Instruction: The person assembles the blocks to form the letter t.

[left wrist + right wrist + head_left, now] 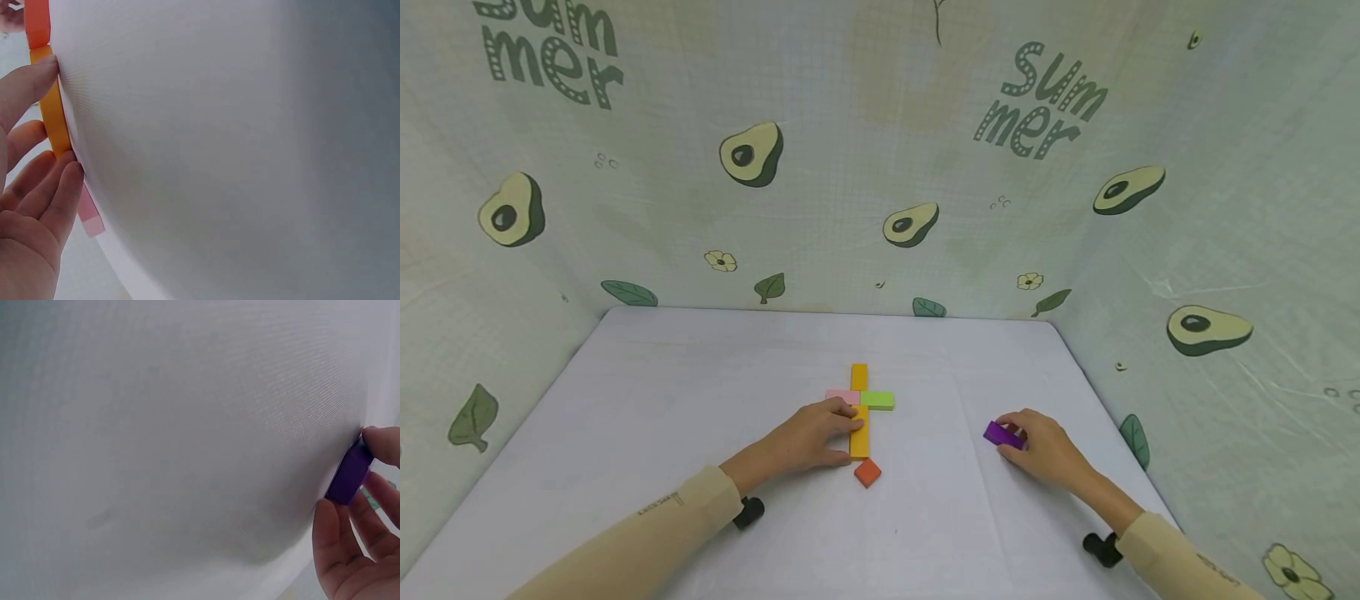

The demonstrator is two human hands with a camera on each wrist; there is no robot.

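Note:
My left hand (808, 437) grips a long yellow block (860, 435) lying on the table, thumb near its near end and fingertips near its far end. Beyond it, a pink block (843, 396) and a green block (877, 401) lie side by side as a crossbar, with another yellow block (859, 377) behind them. At the near end of the long yellow block sits an orange block (867, 472), turned like a diamond. Over on the right, my right hand (1048, 450) pinches a purple block (351, 474) between thumb and fingers, at the tabletop.
The white-covered table (940, 533) meets a printed cloth backdrop (850, 167) at the back and both sides. Dark wrist-worn devices show under the left cuff (748, 512) and right cuff (1102, 550).

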